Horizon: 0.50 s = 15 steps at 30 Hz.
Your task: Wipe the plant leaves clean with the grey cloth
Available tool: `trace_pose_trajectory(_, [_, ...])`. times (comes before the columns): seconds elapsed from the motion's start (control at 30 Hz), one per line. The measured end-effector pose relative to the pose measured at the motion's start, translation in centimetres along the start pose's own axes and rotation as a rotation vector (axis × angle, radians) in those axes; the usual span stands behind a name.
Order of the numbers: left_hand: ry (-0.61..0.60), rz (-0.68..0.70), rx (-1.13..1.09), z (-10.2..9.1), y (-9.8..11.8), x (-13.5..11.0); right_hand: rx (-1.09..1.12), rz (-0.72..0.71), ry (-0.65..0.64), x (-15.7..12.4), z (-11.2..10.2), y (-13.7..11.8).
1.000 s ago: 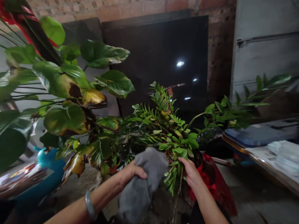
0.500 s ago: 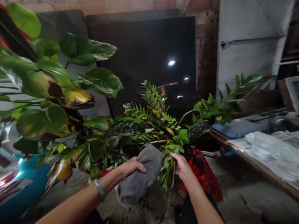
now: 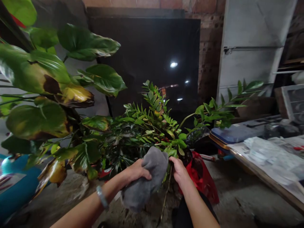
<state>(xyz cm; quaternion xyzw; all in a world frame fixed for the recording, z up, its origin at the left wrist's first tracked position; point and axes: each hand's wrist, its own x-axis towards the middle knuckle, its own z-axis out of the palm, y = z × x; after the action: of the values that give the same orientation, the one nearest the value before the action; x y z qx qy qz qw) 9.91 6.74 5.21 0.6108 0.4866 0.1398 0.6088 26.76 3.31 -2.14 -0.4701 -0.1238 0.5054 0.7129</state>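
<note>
A crumpled grey cloth [image 3: 152, 177] is in my left hand [image 3: 137, 171], its thumb lying on top. The cloth covers part of a leafy green branch in front of me. My right hand [image 3: 179, 171] is closed at the cloth's right edge, thumb and fingers pinching the branch's thin stem [image 3: 167, 193], which hangs downward below the hand. Behind both hands spreads a bushy potted plant [image 3: 152, 123] with many small glossy leaves. The leaves under the cloth are mostly hidden.
A large-leaved plant [image 3: 38, 117] with yellowing, browned leaves crowds the left, above a turquoise object [image 3: 19, 186]. A red bag [image 3: 201, 180] sits by my right forearm. To the right stands a table [image 3: 266, 186] with crumpled white plastic [image 3: 268, 155]. A dark panel [image 3: 142, 63] leans behind.
My left hand has shifted the cloth slightly right and up, over more of the branch's leaves. My right hand has moved a little left, closer to the cloth. The view has shifted slightly.
</note>
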Motion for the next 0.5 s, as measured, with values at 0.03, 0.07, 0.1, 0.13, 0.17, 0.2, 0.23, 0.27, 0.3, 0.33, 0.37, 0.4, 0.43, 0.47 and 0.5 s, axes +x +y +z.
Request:
trace_pose_trajectory(0.03, [-0.014,-0.024,0.009,-0.7,-0.6,-0.6,0.015,0.013,0.002,0.1,0.0,0.0])
trace_pose_trajectory(0.07, [-0.012,-0.031,-0.005,-1.6,-0.9,-1.3,0.033,0.028,0.007,0.1,0.0,-0.1])
trace_pose_trajectory(0.1, [-0.001,-0.028,-0.020,-2.6,-0.9,-1.8,0.053,0.040,0.013,0.1,0.1,-0.1])
trace_pose_trajectory(0.13, [0.014,-0.017,-0.028,-3.6,-0.7,-2.3,0.069,0.047,0.016,0.1,0.1,-0.2])
trace_pose_trajectory(0.17, [0.032,-0.005,-0.035,-4.5,-0.2,-2.6,0.080,0.053,0.018,0.1,0.1,-0.3])
trace_pose_trajectory(0.2, [0.051,0.010,-0.051,-5.2,0.4,-2.9,0.087,0.058,0.018,0.0,0.1,-0.4])
trace_pose_trajectory(0.23, [0.071,0.031,-0.079,-5.6,1.2,-3.1,0.089,0.060,0.018,0.0,0.1,-0.4])
trace_pose_trajectory(0.27, [0.095,0.066,-0.120,-5.9,2.1,-3.3,0.088,0.061,0.016,-0.1,0.1,-0.4])
trace_pose_trajectory(0.3, [0.126,0.117,-0.182,-5.9,3.0,-3.4,0.084,0.061,0.013,-0.1,0.1,-0.4])
trace_pose_trajectory(0.33, [0.164,0.174,-0.263,-5.7,4.0,-3.4,0.079,0.061,0.009,-0.2,0.1,-0.4])
trace_pose_trajectory(0.37, [0.197,0.226,-0.351,-5.3,4.8,-3.2,0.074,0.061,0.005,-0.2,0.0,-0.4])
trace_pose_trajectory(0.4, [0.219,0.262,-0.437,-4.8,5.5,-3.0,0.071,0.062,0.001,-0.2,0.0,-0.4])
trace_pose_trajectory(0.43, [0.224,0.277,-0.514,-4.1,6.0,-2.5,0.070,0.063,-0.004,-0.3,0.0,-0.4])
trace_pose_trajectory(0.47, [0.211,0.266,-0.574,-3.3,6.3,-1.8,0.072,0.063,-0.009,-0.3,-0.1,-0.4])
trace_pose_trajectory(0.5, [0.183,0.246,-0.606,-2.4,6.2,-1.0,0.079,0.060,-0.013,-0.3,-0.1,-0.5])
